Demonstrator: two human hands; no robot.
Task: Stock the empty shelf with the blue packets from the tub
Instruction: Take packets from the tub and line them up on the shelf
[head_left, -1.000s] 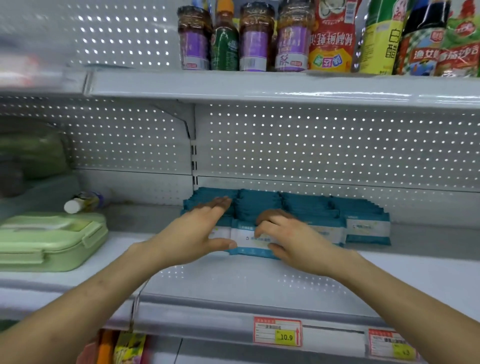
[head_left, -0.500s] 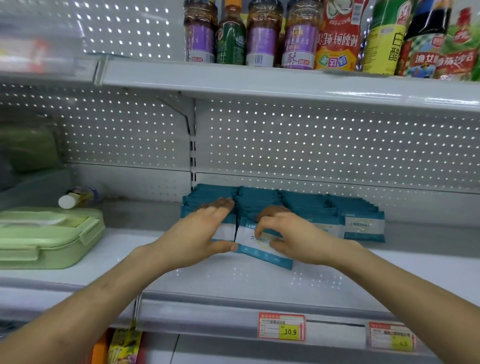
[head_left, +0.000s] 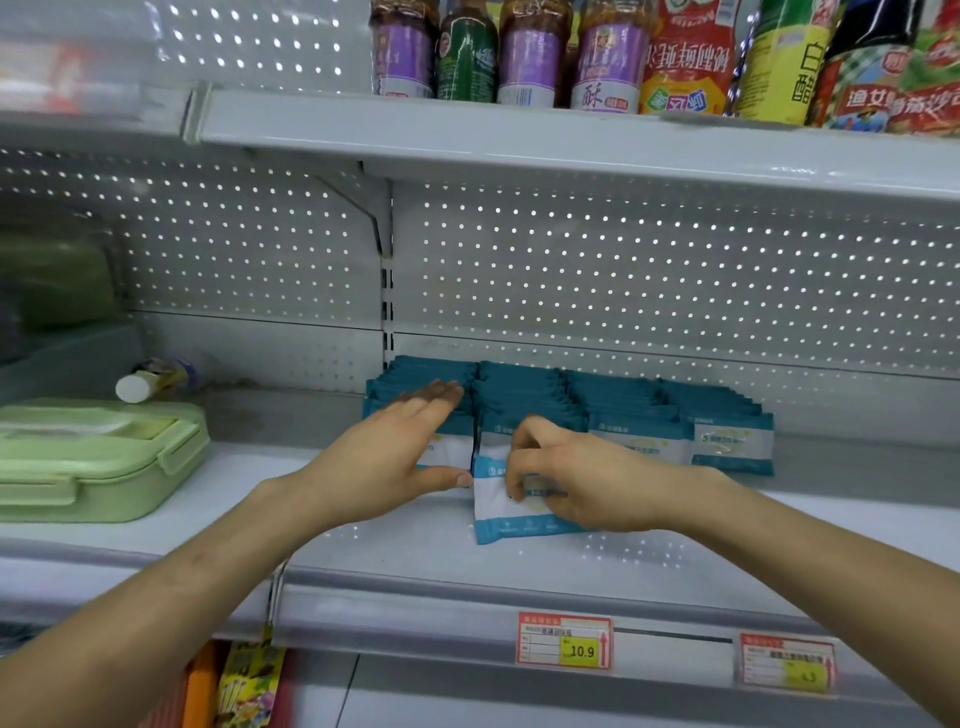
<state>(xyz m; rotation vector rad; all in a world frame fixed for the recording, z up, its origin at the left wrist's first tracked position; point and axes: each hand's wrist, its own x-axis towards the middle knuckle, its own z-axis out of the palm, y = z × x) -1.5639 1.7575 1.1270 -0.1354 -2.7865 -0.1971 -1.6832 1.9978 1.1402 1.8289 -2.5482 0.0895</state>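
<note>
Both bare forearms reach in from below. The left hand (head_left: 395, 457) lies just left of the front blue packet (head_left: 498, 512), fingers straight and together, thumb tip at the packet's left edge. The right hand (head_left: 576, 478) grips that packet, its fingers curled over the packet's face.

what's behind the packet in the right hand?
More blue packets, stood in a row running back toward the perforated back panel. The held packet and the right hand cover their lower fronts, so the count cannot be told.

bright, even light; left edge blurred, wide-angle bowing.
</note>
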